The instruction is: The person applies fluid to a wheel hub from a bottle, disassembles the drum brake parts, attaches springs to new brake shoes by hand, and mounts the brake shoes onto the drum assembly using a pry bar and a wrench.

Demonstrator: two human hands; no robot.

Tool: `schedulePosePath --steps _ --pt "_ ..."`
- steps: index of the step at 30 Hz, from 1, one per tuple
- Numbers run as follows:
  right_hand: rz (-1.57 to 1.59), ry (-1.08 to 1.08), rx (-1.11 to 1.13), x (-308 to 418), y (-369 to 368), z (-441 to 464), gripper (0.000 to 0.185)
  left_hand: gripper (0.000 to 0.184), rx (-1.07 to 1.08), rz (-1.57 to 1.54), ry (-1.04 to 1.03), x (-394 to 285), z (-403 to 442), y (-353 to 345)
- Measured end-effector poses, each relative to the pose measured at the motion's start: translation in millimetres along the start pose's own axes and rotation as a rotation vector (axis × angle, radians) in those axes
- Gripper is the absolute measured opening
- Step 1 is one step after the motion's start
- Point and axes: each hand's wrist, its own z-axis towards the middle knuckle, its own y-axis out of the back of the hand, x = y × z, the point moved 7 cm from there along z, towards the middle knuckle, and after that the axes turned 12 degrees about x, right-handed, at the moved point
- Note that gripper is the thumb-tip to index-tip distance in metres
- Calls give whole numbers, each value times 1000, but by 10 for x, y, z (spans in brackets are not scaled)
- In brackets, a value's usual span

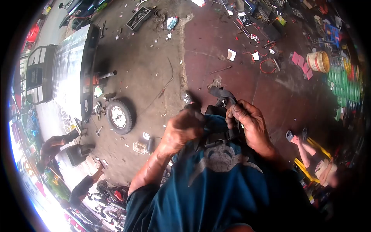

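My right hand [249,120] is closed at waist height, thumb and fingers pinching a wide black strap [223,93]. The strap's free end curls up and forward past the fingertips. Across from it, my left hand [181,129] is curled at the front of the waist, its fingers blurred and partly hidden. Whatever it grips, if anything, cannot be made out. Between the hands lie bunched blue cloth and dark straps against the blue shirt [216,193]. Below the hands, one shoe [187,97] shows on the floor.
A spoked wheel with tyre [119,117] lies left, beside a vehicle [71,65]. A metal tool tray [139,18] is ahead. Tools and a bucket [318,62] stand right. One person sits by a yellow chair frame [307,170]; two people [83,189] are left.
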Motion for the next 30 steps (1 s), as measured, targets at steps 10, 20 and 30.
schedulePosePath --steps 10,20,30 --pt "-228 -204 229 -356 -182 54 20 25 75 -75 -223 -409 100 -79" --pt "-667 21 421 -340 -309 0 26 18 295 453 -295 -746 344 -411" --pt "-553 -67 496 -378 -384 -142 33 24 605 815 -254 -622 780 -817"
